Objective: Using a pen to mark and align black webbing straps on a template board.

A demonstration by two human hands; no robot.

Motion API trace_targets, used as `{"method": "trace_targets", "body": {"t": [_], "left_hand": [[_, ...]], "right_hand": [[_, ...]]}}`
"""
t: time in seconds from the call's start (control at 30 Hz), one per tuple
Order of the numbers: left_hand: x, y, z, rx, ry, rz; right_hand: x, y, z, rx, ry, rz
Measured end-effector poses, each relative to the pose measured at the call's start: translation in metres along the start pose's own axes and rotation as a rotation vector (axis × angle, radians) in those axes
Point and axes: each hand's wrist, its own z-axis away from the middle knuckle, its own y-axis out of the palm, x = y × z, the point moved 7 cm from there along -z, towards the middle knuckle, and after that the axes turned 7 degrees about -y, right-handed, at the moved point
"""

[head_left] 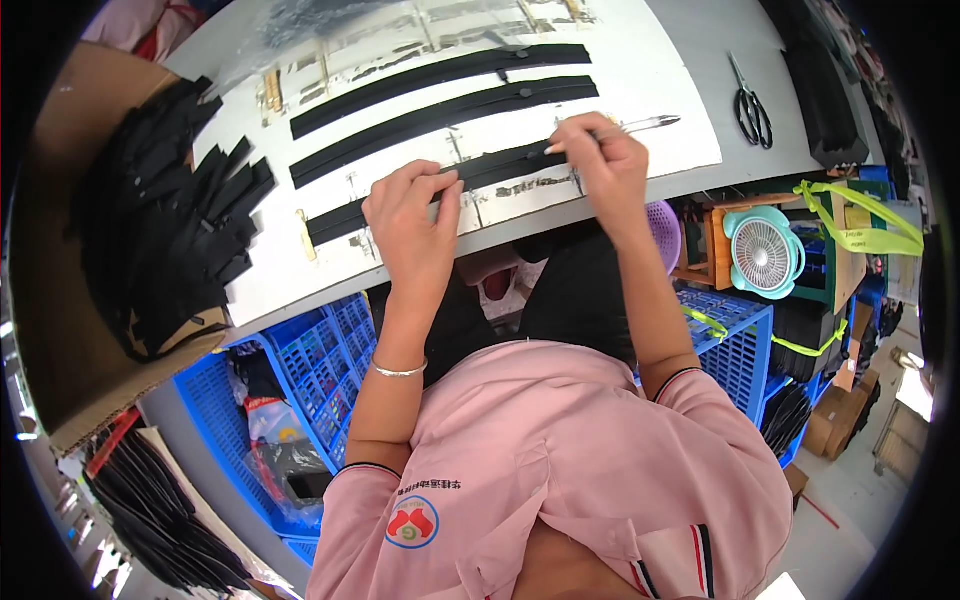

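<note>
Three long black strips lie slantwise across the white board (690,120): the far strip (440,87), the middle strip (420,127) and the near strip (490,165). Each has a lengthwise seam and a small dark piece near its right end. My left hand (415,215) rests on the near strip, its fingers bent and pressing on it, the thumb reaching along it. Over that strip's right part, my right hand (605,165) is closed around a slender brush (652,123), whose pale pointed end sticks out to the right. The fingertips come close to the strip's small dark piece.
At the left, a cardboard box (60,390) holds a heap of black strips (165,210). Black-handled scissors (752,115) lie on the grey table to the right, near a black bundle (825,110). Blue crates (225,440) and a turquoise fan (765,252) stand below table level.
</note>
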Motion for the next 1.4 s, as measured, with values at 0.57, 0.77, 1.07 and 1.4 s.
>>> {"method": "trace_targets", "body": {"t": [0.57, 0.77, 1.07, 1.4], "left_hand": [[-0.063, 0.063, -0.006, 0.109, 0.170, 0.161], [-0.070, 0.085, -0.009, 0.092, 0.210, 0.096], [-0.068, 0.085, -0.008, 0.098, 0.188, 0.101], [-0.065, 0.083, -0.012, 0.102, 0.170, 0.105]], "right_hand": [[-0.042, -0.031, -0.007, 0.109, 0.059, 0.245], [-0.038, -0.029, -0.009, 0.065, -0.050, 0.258], [-0.031, -0.027, -0.006, 0.085, -0.188, 0.356], [-0.030, -0.027, -0.009, 0.180, -0.102, 0.290]]}}
